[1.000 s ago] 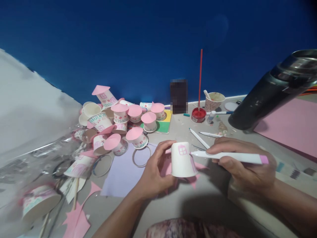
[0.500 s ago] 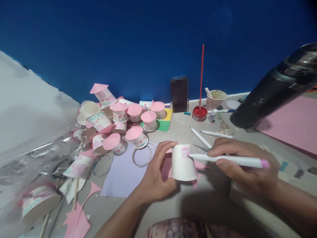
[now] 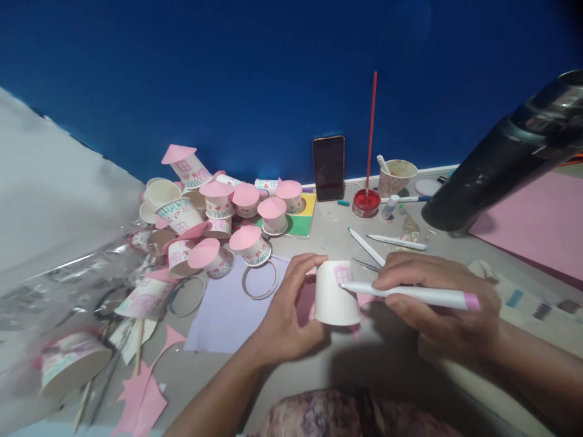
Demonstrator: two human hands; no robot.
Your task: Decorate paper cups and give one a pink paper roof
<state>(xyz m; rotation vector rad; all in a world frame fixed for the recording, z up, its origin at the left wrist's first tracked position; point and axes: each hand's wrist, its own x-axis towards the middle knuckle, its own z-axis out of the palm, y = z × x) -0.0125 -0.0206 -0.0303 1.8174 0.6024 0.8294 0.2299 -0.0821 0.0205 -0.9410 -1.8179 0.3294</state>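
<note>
My left hand point(image 3: 291, 315) grips a white paper cup point(image 3: 336, 303) from its left side, the cup standing upside down in front of me. A small pink window is drawn near its top. With my right hand point(image 3: 437, 297) I hold a white marker pen point(image 3: 423, 295) with a pink end, its tip at the window's lower edge. Pink paper scraps show partly behind the cup. Left of my left hand, a roll of tape point(image 3: 259, 296) rests on a lilac paper sheet point(image 3: 218, 321).
Several decorated cups with pink cone roofs point(image 3: 218, 200) crowd the left. A phone point(image 3: 328, 168) leans on the blue wall. A brush stands in a red paint pot point(image 3: 365, 205). A dark flask point(image 3: 492, 152) and pink sheet point(image 3: 542, 224) are at right. Loose markers point(image 3: 396, 241) lie nearby.
The marker tip has shifted slightly left and down along the window, which has a fuller pink outline at its top. My left hand still holds the cup.
</note>
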